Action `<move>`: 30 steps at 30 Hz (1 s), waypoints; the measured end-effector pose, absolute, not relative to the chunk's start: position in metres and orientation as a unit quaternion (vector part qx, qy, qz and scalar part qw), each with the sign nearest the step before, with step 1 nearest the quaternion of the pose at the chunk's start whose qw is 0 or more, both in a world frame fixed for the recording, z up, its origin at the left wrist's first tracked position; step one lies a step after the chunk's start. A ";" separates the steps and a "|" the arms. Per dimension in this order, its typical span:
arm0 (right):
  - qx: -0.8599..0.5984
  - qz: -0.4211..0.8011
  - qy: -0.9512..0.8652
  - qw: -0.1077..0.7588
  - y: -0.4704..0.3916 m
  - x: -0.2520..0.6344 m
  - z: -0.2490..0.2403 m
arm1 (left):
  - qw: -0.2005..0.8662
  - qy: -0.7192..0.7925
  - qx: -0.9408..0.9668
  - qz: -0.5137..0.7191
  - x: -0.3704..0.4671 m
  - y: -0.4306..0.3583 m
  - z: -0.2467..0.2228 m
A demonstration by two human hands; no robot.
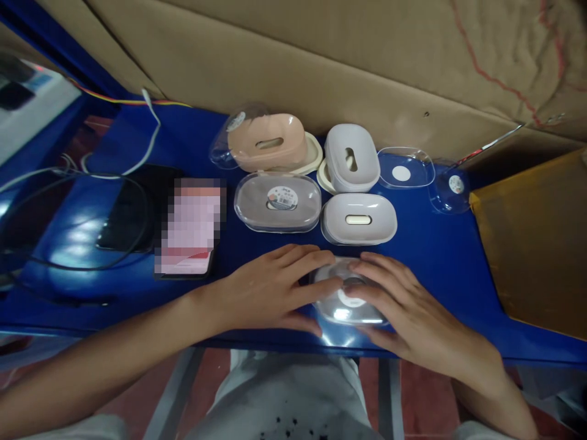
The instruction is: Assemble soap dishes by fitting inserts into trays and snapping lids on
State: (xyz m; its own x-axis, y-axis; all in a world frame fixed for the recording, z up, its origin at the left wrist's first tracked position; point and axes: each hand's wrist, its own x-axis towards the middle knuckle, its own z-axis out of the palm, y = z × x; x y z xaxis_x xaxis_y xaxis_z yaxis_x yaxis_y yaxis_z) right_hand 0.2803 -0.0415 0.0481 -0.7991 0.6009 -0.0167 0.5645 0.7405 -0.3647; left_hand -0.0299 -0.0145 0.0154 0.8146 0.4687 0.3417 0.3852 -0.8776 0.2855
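A soap box with a clear lid (pixel 343 315) and a round white sticker lies near the table's front edge. My left hand (pixel 279 287) holds its left side, fingers reaching over the lid. From the other side, my right hand (pixel 403 305) grips the right end, its fingertips on top. The lid's middle and front edge show between the hands; much of the rest is covered. Just beyond sit a grey soap box without a lid (pixel 360 229) and a grey one under a clear lid with a label (pixel 300 214).
Farther back are a peach soap box (pixel 266 137), a grey slotted tray (pixel 352 140) and loose clear lids (pixel 406 159). A phone (pixel 190 226) and cables (pixel 153 122) lie left. A yellow-brown box (pixel 532 244) stands right; brown cardboard (pixel 298 61) walls the back.
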 end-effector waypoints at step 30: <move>-0.404 -0.005 -0.905 0.132 0.018 0.269 0.049 | 0.024 0.238 0.938 0.251 -0.011 -0.029 0.012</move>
